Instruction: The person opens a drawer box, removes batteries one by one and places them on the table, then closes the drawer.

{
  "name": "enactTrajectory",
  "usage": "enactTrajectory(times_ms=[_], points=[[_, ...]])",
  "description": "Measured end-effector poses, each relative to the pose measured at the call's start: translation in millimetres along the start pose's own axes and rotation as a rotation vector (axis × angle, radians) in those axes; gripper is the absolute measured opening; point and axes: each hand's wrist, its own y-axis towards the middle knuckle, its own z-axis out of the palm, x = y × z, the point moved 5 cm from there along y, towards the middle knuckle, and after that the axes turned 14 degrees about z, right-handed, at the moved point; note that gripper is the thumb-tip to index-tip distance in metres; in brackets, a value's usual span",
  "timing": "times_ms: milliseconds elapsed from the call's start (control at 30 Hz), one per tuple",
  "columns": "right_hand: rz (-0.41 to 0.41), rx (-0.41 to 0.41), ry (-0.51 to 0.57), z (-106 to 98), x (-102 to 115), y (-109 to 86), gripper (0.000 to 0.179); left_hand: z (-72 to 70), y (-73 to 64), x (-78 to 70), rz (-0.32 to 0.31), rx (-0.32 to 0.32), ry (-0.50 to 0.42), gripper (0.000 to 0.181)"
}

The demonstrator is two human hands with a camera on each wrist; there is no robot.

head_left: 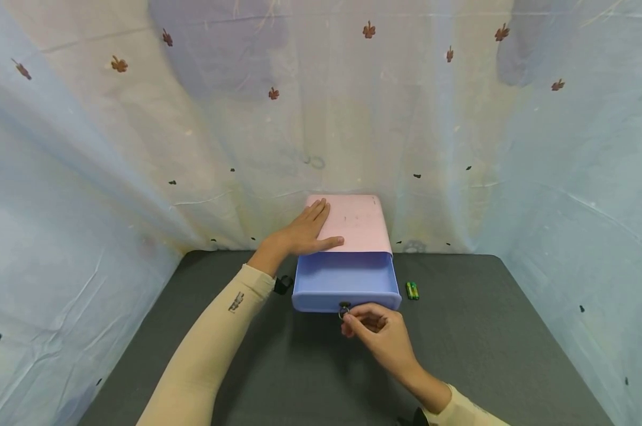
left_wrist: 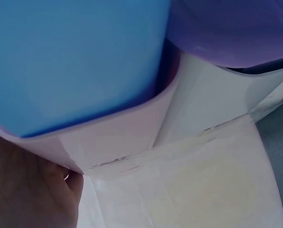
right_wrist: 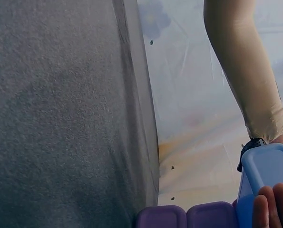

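A pink box (head_left: 355, 222) stands at the back of the table with its blue drawer (head_left: 347, 281) pulled partway out. The person's left hand (head_left: 305, 231) rests on the left part of the pink top, fingers straight and thumb spread. At the drawer front, the right hand (head_left: 379, 331) pinches the small ring pull (head_left: 344, 310) between thumb and fingertips. The left wrist view shows the blue drawer (left_wrist: 79, 61) inside the pink casing (left_wrist: 117, 137), with part of the left hand (left_wrist: 34, 185) against it. The right fingers (right_wrist: 274, 209) appear before the drawer front (right_wrist: 269, 166) in the right wrist view.
Two green batteries (head_left: 412, 290) lie side by side right of the drawer on the dark grey table (head_left: 459, 337). A patterned curtain (head_left: 321, 130) hangs behind and around it. Purple drawer fronts (right_wrist: 210, 216) show beside the blue one in the right wrist view.
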Motion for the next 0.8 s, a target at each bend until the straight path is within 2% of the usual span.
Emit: enactTrajectory(times_ms=[233,467,800], points=[[-0.011,-0.011,0.015,-0.2,2.3,10.0,0.007,-1.0,-0.8,-0.6,0.014,-0.026,-0.020,0.107],[0.000,-0.041,0.011,-2.4,0.3,21.8,0.008,-0.5,-0.5,-2.5,0.018,-0.027,-0.012,0.105],[-0.013,-0.044,0.032,-5.7,-3.1,36.4,0.007,0.2,0.8,0.1,0.017,-0.031,-0.011,0.106]])
